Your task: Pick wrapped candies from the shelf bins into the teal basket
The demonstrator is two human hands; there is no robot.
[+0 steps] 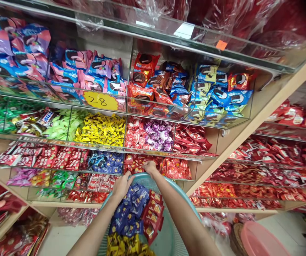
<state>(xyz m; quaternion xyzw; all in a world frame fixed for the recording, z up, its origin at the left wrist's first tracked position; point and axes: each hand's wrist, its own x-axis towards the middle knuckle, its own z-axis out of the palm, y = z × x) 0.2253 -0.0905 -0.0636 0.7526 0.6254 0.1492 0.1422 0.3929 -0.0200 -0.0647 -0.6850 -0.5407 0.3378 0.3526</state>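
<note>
A teal plastic basket [173,190] stands below the shelves in front of me. Inside it lie blue candy packets [133,206], red candy packets [153,213] and yellow candy packets [126,246]. My left hand [122,185] is closed on the far left part of the basket's rim. Reaching past the rim, my right hand [150,167] is at a shelf bin of red packets [134,163]. Its fingers are curled and partly hidden, so what is in them cannot be made out.
Glass-fronted shelves hold yellow sweets [102,129], purple lollipops [158,135] and blue packets [106,161]. A yellow price tag [100,101] reads 28. A slanting wooden post [238,133] divides the shelving. At lower right stands a pink tub [262,240].
</note>
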